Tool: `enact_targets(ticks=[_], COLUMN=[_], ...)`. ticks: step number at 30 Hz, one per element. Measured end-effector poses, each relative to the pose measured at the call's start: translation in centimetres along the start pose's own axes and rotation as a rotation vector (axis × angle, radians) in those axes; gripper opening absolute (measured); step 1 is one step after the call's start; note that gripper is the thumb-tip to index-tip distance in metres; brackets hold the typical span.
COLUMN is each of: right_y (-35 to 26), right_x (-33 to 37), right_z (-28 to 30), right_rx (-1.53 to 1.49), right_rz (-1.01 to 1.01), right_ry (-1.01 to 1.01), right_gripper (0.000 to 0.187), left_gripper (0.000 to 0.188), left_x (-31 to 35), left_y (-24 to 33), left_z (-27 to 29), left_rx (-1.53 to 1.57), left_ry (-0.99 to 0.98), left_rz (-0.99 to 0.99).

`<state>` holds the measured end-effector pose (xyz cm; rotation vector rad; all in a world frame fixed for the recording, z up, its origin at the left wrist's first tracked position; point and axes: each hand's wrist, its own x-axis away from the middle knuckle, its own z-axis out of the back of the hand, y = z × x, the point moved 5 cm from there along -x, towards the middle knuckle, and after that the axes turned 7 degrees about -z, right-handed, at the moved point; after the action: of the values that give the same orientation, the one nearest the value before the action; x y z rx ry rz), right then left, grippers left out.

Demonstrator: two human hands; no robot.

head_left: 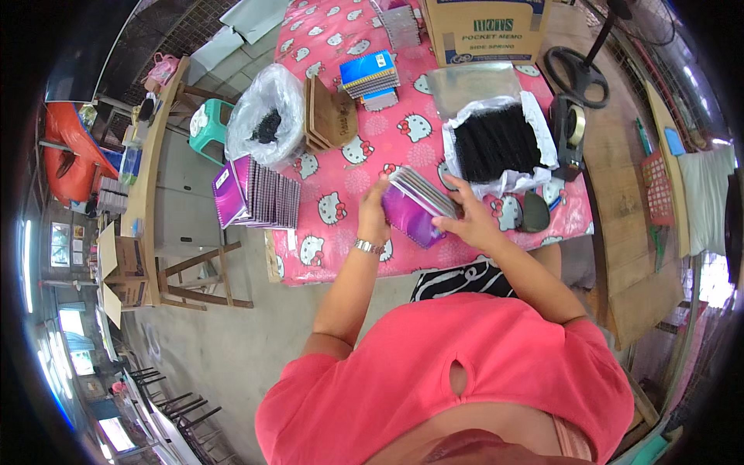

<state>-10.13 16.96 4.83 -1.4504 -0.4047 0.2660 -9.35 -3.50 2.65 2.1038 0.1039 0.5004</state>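
Observation:
Between my two hands, over the near part of the table, is a small stack of memo pads (411, 218) with a glossy purple cover and pale page edges facing up. My left hand (375, 213), with a metal watch band at its wrist, grips the stack's left side. The right side is held by my right hand (473, 219), thumb on the purple cover and fingers over the edge. To the left stand several purple spiral-bound notebooks (271, 198) in a row. Right of my hands, a white-lined box (549, 147) holds many black spiral coils (496, 145).
A pink patterned cloth (341, 252) covers the table. On it are a plastic-lined container (267, 89), wooden boards (333, 116), blue notebooks (370, 74), a cardboard box (488, 35), a tape dispenser (572, 139) and a dark rounded object (535, 211). A green stool (211, 132) stands left.

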Motion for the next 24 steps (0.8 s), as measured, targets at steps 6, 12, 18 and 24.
enact_targets(ticks=[6, 12, 18, 24], right_y=[-3.5, -12.5, -21.9, -16.6], right_x=[-8.7, -23.1, -37.8, -44.9], right_z=[-1.9, 0.6, 3.6, 6.8], right_rx=[0.03, -0.145, -0.487, -0.303], right_rz=[0.055, 0.127, 0.424, 0.118], right_ry=[-0.097, 0.126, 0.407, 0.56], right_gripper=[0.057, 0.046, 0.061, 0.085], left_gripper=[0.075, 0.05, 0.04, 0.037], left_x=[-2.5, -3.0, -3.9, -4.3], left_y=[-1.7, -0.9, -1.8, -2.0], left_z=[3.6, 4.1, 3.7, 3.9], left_rx=[0.404, -1.267, -1.46, -1.465], left_ry=[0.04, -0.012, 0.027, 0.064], left_rz=[-0.017, -0.899, -0.704, -0.689])
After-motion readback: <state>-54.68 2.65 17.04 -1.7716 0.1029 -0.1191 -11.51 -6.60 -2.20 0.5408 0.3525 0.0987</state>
